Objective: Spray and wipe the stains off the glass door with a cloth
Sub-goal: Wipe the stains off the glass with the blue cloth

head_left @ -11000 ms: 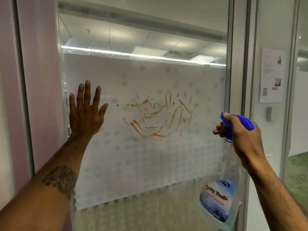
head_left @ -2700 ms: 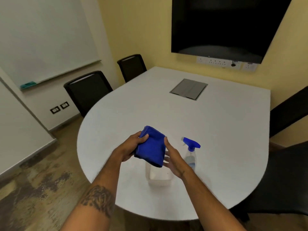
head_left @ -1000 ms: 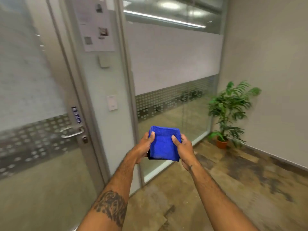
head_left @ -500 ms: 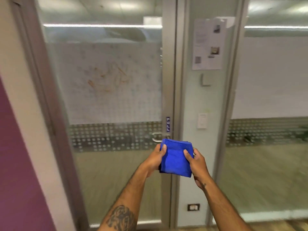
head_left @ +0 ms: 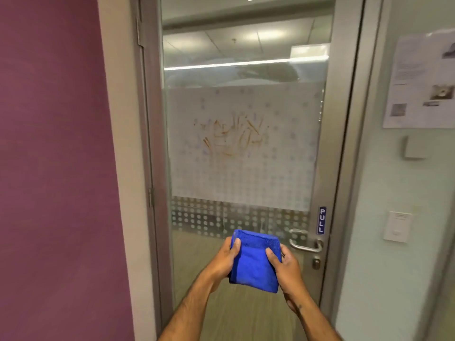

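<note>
Half a second ago we saw the door off to our left with the frame dead ahead; now we face the pane squarely, and the cloth (head_left: 254, 260) sits a little higher before us.

Nearest us, our left hand (head_left: 225, 258) and right hand (head_left: 285, 265) each pinch one side of the folded blue cloth, thumbs on its near face and fingers curled behind, so both hands are closed on it at chest height. We judge it soft, light and limp; it should hold its fold only while gripped at the edges, and a flat palm behind the pad would press it better than these pinches.

Just beyond the cloth, to the right, is the door handle (head_left: 305, 243), apart from our hands. Farther up, the glass door (head_left: 242, 168) carries orange-brown stains (head_left: 232, 137) on its frosted band, well above the cloth, with drips running down below them. No wiping has started yet.
</note>
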Motion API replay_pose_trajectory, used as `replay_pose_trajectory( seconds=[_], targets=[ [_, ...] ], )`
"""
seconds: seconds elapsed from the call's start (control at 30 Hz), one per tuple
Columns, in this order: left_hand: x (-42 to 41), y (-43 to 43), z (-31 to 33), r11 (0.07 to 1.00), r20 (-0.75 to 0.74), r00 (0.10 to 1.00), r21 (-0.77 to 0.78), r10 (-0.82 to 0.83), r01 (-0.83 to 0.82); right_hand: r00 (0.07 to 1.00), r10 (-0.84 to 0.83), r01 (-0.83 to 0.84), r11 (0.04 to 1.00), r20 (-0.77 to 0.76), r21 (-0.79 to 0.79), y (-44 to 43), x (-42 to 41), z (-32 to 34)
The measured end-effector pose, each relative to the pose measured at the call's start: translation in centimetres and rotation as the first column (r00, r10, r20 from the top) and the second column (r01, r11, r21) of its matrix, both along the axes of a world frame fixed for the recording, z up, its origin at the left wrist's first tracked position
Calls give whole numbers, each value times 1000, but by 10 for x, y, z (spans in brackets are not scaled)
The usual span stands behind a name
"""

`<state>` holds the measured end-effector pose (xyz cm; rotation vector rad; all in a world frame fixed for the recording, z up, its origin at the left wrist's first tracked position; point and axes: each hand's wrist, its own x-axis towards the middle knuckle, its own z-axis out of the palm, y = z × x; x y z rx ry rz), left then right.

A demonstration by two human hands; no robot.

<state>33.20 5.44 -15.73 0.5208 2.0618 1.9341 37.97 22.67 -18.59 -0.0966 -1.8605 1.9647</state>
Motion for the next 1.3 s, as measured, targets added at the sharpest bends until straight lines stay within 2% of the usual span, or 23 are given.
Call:
replay_pose_trajectory(
  seconds=[0.13,0.5,0.73,0.93,1.13,1.3],
  targets=[
    [-42,-31,-3,1000,-22,999,-10,25,-25,1000,3,-3,999,8,42,-28,-44,-1],
    [-178,-101,3,999,-96,995,-29,-17,15,990,-142,142,986,-7,82,-107,-160,7],
    [-236,-116,18,999,-134,990,-19,-36,33,968,-248,251,957,-39,148,-126,-213,20],
    [-297,-109,23,1000,-158,987,1,29,-30,928,-358,372,905,-101,207,-127,-267,33],
    [-359,-91,53,986,-299,942,-22,153,-168,869,-463,493,837,-175,236,-116,-338,57],
    [-416,-78,80,937,-533,823,-144,197,-318,795,-558,606,741,-239,289,-104,-391,78]
  ],
)
